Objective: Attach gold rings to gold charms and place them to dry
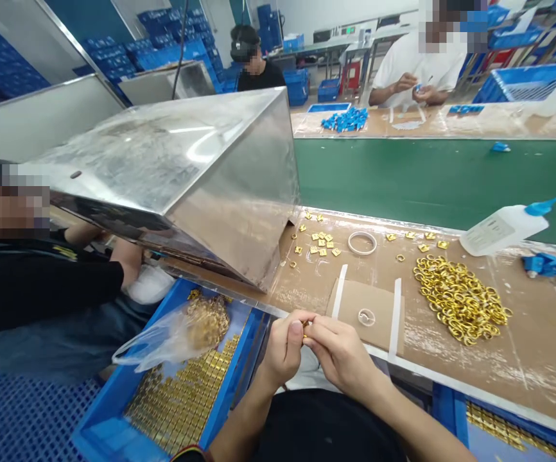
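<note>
My left hand (pixel 282 350) and my right hand (pixel 338 346) meet at the table's near edge, fingers pinched together. Between their fingertips shows a bit of a small gold-coloured metal piece (pixel 305 332); most of it is hidden, so its exact shape cannot be told. Just beyond lies a cardboard pad (pixel 384 333) taped down with white strips, bearing a small clear round piece (pixel 366 317). Right of it is a heap of gold rings (pixel 461 298). Several small square gold pieces (pixel 322 242) lie farther left, near a white tape roll (pixel 362 243).
A large sheet-metal box (pixel 230 192) stands on the left. Below it, a blue crate (pixel 99 417) holds rows of gold pieces and a plastic bag (pixel 162 337). A bottle (pixel 504 228) lies tilted at the right by a blue tool (pixel 550 264). Co-workers sit left and across the green belt (pixel 427 173).
</note>
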Demonstrator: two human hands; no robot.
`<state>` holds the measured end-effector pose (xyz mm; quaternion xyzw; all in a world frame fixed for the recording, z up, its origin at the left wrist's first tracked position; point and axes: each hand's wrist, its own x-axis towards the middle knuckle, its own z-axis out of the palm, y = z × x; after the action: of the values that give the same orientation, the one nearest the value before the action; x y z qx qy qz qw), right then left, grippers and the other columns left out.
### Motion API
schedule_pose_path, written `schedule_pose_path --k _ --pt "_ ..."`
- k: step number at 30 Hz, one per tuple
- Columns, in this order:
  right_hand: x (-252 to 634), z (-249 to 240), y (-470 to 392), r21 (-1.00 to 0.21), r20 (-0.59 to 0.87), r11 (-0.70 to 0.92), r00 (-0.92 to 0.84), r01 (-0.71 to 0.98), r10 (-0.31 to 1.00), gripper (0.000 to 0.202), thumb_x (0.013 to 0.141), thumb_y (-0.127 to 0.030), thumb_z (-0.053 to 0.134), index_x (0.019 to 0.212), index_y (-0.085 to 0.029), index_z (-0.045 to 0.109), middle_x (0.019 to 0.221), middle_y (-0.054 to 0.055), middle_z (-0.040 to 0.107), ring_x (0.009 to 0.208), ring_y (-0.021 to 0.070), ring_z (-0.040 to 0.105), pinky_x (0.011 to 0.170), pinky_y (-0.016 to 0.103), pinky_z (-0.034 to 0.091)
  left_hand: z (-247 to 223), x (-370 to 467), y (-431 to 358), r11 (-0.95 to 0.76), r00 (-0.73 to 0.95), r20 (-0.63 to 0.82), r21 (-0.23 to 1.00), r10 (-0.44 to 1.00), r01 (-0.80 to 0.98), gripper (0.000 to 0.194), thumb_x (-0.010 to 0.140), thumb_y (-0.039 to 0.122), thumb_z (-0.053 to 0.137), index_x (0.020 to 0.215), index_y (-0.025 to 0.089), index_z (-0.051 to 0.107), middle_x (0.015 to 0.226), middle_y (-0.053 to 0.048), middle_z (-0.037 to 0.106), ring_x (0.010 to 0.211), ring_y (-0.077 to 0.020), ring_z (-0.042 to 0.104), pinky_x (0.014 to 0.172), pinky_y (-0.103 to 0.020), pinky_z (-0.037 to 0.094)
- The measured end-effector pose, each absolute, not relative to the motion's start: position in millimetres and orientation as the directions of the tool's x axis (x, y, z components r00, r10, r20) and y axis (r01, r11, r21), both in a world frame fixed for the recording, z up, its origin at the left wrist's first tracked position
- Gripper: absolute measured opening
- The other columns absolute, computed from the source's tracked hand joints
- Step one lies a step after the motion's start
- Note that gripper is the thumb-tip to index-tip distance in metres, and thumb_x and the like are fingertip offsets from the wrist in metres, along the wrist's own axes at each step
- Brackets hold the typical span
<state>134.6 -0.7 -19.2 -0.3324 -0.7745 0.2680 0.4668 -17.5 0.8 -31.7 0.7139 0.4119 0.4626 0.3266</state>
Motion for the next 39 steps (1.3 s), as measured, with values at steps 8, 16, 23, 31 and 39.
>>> schedule_pose_path --k 8,16,23,31,39 --pt "157.5 -29.6 -12.3 -0.896 0.357 0.403 -0.238 0.186 0.903 0.045 0.109 -0.041 0.038 0.075 -0.019 0.057 0.065 0.001 0.058 0.057 0.0139 0.056 0.056 0.025 0.043 -79.5 -17.8 43.4 0.331 0.120 -0.328 0.944 0.937 -0.004 0.071 0.085 0.084 0.043 0.083 0.016 0.062 0.046 0.011 0.030 0.039 -0.0071 0.026 0.043 -0.021 0.026" --pt "194.0 -45.2 -33.8 -0.927 0.316 0.324 -0.076 0.189 0.946 0.047 0.107 -0.040 0.043 0.067 -0.020 0.055 0.059 -0.001 0.056 0.053 0.0134 0.055 0.052 0.023 0.041 -110.5 29.4 148.1 0.440 0.072 -0.446 0.894 0.892 0.088 0.047 0.100 0.059 0.044 0.112 0.016 0.057 0.044 0.009 0.047 0.032 -0.0073 0.037 0.039 -0.015 0.019" --pt "221.4 -70.7 -48.7 -0.967 0.211 0.211 -0.018 0.145 0.977 0.039 0.104 -0.042 0.050 0.072 -0.021 0.056 0.063 0.000 0.056 0.058 0.0158 0.054 0.056 0.026 0.042 -117.3 17.8 125.7 0.380 -0.007 -0.383 0.914 0.924 0.142 0.047 0.098 0.040 0.053 0.137 0.015 0.045 0.047 0.012 0.049 0.035 -0.0082 0.042 0.041 -0.015 0.027" --pt "194.2 -76.2 -47.5 -0.982 -0.138 -0.149 -0.096 -0.117 0.986 0.044 0.097 -0.061 0.058 0.078 -0.022 0.055 0.063 -0.002 0.052 0.058 0.0143 0.047 0.058 0.024 0.041 -64.8 1.9 19.4 0.053 0.412 -0.056 0.998 0.909 0.020 0.051 0.069 0.041 0.090 0.112 0.019 0.075 0.099 -0.006 0.070 0.077 -0.0155 0.068 0.074 -0.028 0.055" --pt "123.9 -95.8 -33.7 -0.883 -0.258 -0.389 -0.420 -0.264 0.870 0.047 0.089 -0.066 0.067 0.081 -0.022 0.053 0.067 -0.004 0.053 0.053 0.0100 0.043 0.056 0.023 0.040 -66.2 -27.7 -48.2 -0.294 0.079 0.284 0.936 0.956 0.194 0.013 0.087 0.024 0.070 0.096 0.016 0.076 0.081 -0.007 0.070 0.074 -0.0163 0.065 0.072 -0.025 0.054"
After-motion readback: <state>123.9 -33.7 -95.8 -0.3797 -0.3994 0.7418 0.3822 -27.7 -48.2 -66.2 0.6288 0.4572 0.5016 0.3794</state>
